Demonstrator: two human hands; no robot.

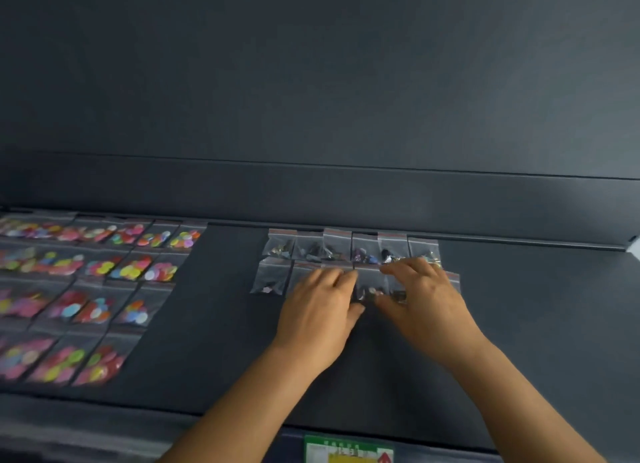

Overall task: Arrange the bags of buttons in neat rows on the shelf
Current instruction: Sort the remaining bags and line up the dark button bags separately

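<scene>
Two hands work over a dark shelf at a small cluster of clear bags holding dark buttons. Six of these bags form a back row close to the shelf's rear lip, side by side and nearly touching. Below it runs a second row, partly hidden by the hands. The left hand lies palm down with its fingers stretched flat over bags of that second row. The right hand lies beside it, its fingers loosely bent over the bags on the right; whether it pinches one I cannot tell. Between the two hands one bag shows, with dark buttons at its lower end. Well apart to the left, bags of bright coloured buttons lie in four slanting rows. A green and yellow label sits below the shelf's front edge.
</scene>
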